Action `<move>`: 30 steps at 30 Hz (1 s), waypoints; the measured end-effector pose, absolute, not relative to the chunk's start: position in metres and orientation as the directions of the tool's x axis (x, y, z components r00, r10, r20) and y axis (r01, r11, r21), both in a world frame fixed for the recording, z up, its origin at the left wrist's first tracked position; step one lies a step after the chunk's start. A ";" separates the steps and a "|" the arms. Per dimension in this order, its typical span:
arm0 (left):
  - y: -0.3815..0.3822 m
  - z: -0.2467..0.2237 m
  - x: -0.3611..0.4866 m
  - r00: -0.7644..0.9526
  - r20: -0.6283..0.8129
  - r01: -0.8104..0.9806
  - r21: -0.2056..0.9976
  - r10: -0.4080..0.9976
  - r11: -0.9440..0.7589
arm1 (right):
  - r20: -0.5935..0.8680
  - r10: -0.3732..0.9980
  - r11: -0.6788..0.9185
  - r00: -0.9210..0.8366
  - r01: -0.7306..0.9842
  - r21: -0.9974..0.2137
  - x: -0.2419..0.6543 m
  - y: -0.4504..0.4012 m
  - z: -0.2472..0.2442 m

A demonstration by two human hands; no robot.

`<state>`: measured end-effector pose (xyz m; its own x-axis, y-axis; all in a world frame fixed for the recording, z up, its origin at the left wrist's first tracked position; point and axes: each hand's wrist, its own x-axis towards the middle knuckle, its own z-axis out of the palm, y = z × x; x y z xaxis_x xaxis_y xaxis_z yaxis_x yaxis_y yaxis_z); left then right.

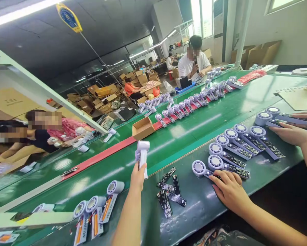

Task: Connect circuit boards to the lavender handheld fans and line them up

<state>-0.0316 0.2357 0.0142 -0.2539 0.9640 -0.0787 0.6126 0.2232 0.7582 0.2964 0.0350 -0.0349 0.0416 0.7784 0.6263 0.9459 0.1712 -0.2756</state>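
A white handheld fan (142, 158) is grasped upright in the left hand (138, 177), raised above the green surface (194, 222). The right hand (230, 191) is kept open, its fingers (216, 177) laid on a black circuit board (208, 173) joined to a round fan head (199, 168). Loose circuit boards (169, 194) are piled between the hands, printed fan cards (107, 207) lie left of the left hand, and a co-worker's hand (292, 134) is seen beyond the right hand.
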 end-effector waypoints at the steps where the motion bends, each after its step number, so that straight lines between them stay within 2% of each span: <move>1: 0.220 0.011 -0.026 -0.225 -0.082 0.591 0.781 0.971 0.203 | 0.615 0.788 0.172 0.036 0.946 -0.274 0.296 0.036 -0.034; 4: 0.183 0.003 -0.004 -0.088 -0.086 0.500 0.858 0.992 0.119 | 0.601 0.799 0.176 0.024 0.946 -0.273 0.294 0.036 -0.033; 6: 0.171 0.001 0.017 0.031 -0.061 0.506 0.862 0.998 0.037 | 0.607 0.794 0.183 0.030 0.941 -0.286 0.295 0.034 -0.033; 8: 0.170 0.002 0.039 0.127 -0.016 0.625 0.778 0.992 -0.067 | 0.610 0.791 0.183 0.049 0.932 -0.312 0.296 0.032 -0.033; 10: 0.174 0.003 0.061 0.201 0.026 0.763 0.623 0.979 -0.173 | 0.607 0.792 0.181 0.065 0.925 -0.335 0.297 0.031 -0.033; 13: 0.184 0.004 0.088 0.318 0.037 0.833 0.467 0.947 -0.298 | 0.607 0.792 0.198 0.064 0.914 -0.355 0.299 0.030 -0.033; 20: 0.206 0.007 0.123 0.642 -0.123 0.730 0.402 0.757 -0.553 | 0.665 0.744 0.247 0.071 0.894 -0.373 0.300 0.032 -0.037; 24: 0.214 0.022 0.124 0.733 -0.220 0.672 0.384 0.644 -0.633 | 0.650 0.756 0.241 0.080 0.889 -0.390 0.300 0.032 -0.040; 26: 0.213 0.029 0.116 0.745 -0.221 0.660 0.384 0.630 -0.646 | 0.645 0.759 0.243 0.086 0.882 -0.404 0.300 0.031 -0.041; 30: 0.202 0.025 0.082 0.647 -0.069 0.713 0.408 0.759 -0.570 | 0.659 0.742 0.240 0.124 0.869 -0.433 0.299 0.031 -0.041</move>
